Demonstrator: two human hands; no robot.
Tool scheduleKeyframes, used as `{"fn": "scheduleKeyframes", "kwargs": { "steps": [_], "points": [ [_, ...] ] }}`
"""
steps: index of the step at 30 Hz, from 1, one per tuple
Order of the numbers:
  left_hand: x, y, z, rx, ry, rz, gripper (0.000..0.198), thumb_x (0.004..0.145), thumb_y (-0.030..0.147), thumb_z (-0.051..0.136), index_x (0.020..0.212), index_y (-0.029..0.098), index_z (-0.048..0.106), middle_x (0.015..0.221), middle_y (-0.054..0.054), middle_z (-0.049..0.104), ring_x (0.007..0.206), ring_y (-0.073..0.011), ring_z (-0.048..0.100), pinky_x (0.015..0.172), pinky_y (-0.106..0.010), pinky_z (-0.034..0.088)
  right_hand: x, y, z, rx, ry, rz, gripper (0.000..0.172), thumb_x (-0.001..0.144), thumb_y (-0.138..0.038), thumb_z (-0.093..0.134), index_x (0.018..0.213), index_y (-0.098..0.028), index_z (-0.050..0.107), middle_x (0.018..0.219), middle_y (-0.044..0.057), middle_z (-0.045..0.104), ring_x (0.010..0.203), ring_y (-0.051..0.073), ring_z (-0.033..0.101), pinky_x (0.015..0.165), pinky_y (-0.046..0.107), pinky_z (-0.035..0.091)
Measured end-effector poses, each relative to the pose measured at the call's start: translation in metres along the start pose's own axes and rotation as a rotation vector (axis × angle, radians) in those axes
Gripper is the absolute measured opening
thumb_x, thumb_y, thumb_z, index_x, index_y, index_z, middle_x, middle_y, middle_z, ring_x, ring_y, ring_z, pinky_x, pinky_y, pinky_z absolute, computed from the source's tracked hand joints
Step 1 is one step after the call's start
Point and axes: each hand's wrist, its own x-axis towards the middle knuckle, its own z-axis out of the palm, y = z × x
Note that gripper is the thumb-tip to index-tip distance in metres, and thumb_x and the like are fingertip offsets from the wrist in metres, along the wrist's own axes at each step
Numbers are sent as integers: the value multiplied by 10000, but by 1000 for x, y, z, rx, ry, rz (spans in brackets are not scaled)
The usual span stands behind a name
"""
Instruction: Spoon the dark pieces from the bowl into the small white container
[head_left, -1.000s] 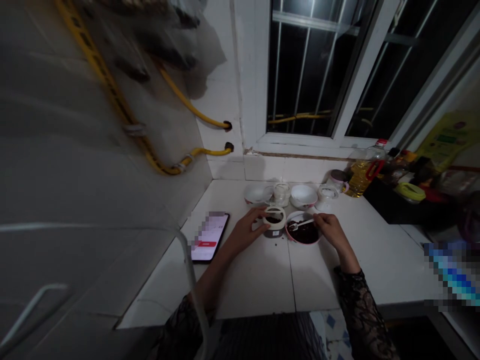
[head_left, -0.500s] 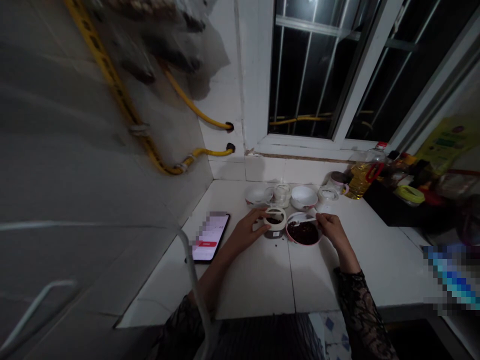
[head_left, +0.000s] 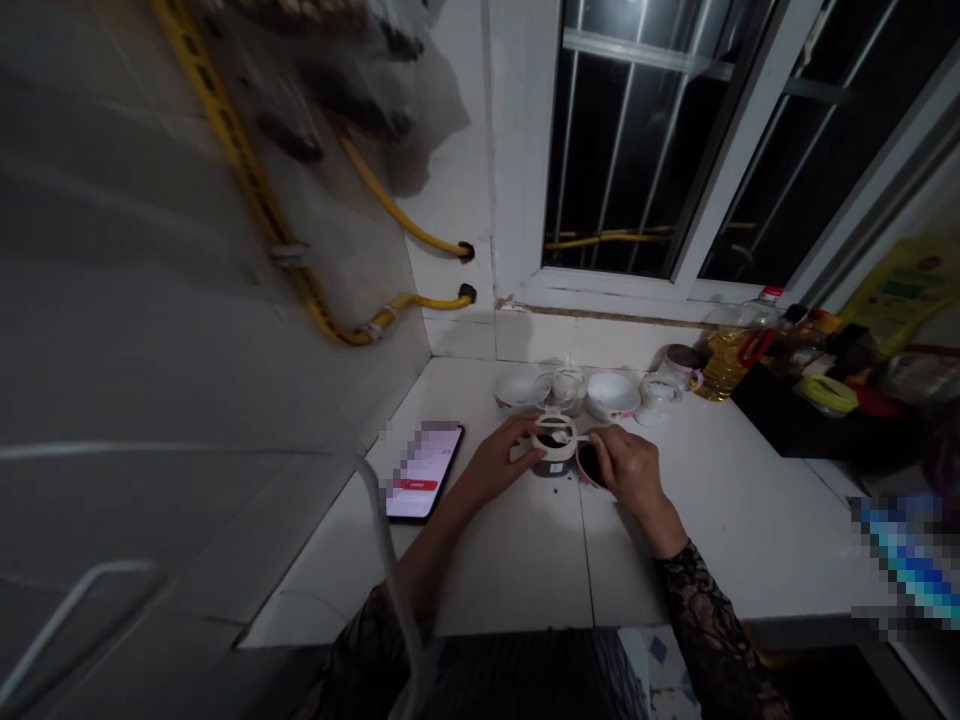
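Observation:
My left hand (head_left: 504, 455) grips the side of a small seasoning jar (head_left: 553, 466) with a white rim, its clear lid tipped up at the back. Dark contents show inside the jar. In my right hand (head_left: 628, 462) is the handle of a small white spoon (head_left: 562, 437), whose bowl is at the jar's mouth. Below that hand, partly hidden by it, stands a bowl (head_left: 589, 466) of dark red-brown food. A few dark specks lie on the counter in front of the jar.
Behind are two white bowls (head_left: 613, 396) (head_left: 517, 390) and lidded jars (head_left: 660, 397). A phone (head_left: 425, 472) lies at left. An oil bottle (head_left: 726, 360) and a black box (head_left: 780, 415) of condiments stand at right. A pale curved bar (head_left: 386, 540) crosses the near left.
My right hand has moved left with the spoon, from the bowl of dark food to the jar's mouth. My left hand has stayed on the jar.

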Motion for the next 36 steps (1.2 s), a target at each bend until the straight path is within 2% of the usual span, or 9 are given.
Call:
{"fn": "scheduleKeyframes", "kwargs": {
  "steps": [2, 5, 10, 14, 17, 20, 24, 29, 36],
  "points": [
    [0, 0, 0, -2, 2, -4, 224, 865, 379, 641, 1034, 231, 637, 1351, -100, 629, 1196, -262, 627, 867, -383, 570, -2, 2, -1, -43, -19, 9, 469, 1052, -362, 323, 781, -187, 664, 692, 74, 667, 614, 152, 572, 604, 258, 368],
    [0, 1, -1, -6, -8, -13, 226, 867, 376, 639, 1042, 233, 632, 1364, -99, 622, 1198, -258, 625, 884, -394, 565, -3, 7, -4, -19, -35, 127, 480, 1046, -381, 305, 778, -194, 656, 703, 82, 660, 634, 163, 581, 614, 259, 380],
    [0, 5, -2, 1, -6, -9, 224, 867, 372, 642, 1042, 232, 633, 1364, -104, 621, 1186, -263, 636, 873, -395, 570, -5, 13, -10, 122, 5, 309, 461, 1020, -445, 321, 722, -212, 585, 667, 54, 610, 601, 161, 528, 611, 270, 372],
    [0, 4, -2, 3, -9, -10, 229, 872, 373, 637, 1047, 226, 634, 1359, -104, 623, 1187, -262, 636, 881, -393, 570, -8, 24, -18, 137, 12, 408, 488, 1009, -522, 317, 694, -221, 538, 621, 29, 566, 586, 157, 500, 599, 267, 350],
    [0, 2, -1, 4, -6, -10, 241, 871, 381, 636, 1057, 228, 630, 1365, -101, 621, 1193, -260, 633, 891, -398, 569, -11, 39, -23, 76, -65, 418, 490, 1007, -520, 324, 703, -215, 560, 623, 40, 597, 582, 164, 527, 601, 272, 333],
    [0, 1, -1, 5, -4, -16, 249, 869, 385, 638, 1059, 225, 625, 1368, -105, 620, 1193, -261, 633, 884, -397, 571, -14, 53, -24, -83, -155, 415, 456, 1005, -461, 356, 727, -202, 608, 669, 76, 661, 591, 175, 567, 588, 282, 292],
    [-1, 3, -1, 3, -11, -7, 237, 872, 381, 637, 1055, 231, 622, 1365, -99, 623, 1201, -258, 631, 883, -390, 571, -15, 53, -17, -237, -253, 380, 390, 1003, -382, 401, 784, -196, 666, 755, 103, 721, 623, 181, 610, 577, 290, 264],
    [-1, 4, -1, 6, -7, -4, 232, 875, 381, 633, 1053, 233, 617, 1362, -101, 624, 1195, -259, 635, 867, -389, 574, -13, 38, -9, -167, -372, 310, 369, 1004, -356, 406, 831, -222, 702, 761, 94, 742, 677, 195, 645, 592, 292, 297],
    [0, 2, -1, 14, -8, -5, 238, 874, 390, 640, 1052, 232, 627, 1364, -98, 622, 1180, -257, 644, 869, -390, 578, -12, 46, -16, 40, -327, 497, 423, 947, -442, 417, 639, -227, 611, 571, 52, 630, 572, 186, 562, 563, 285, 311]
  ]
}}
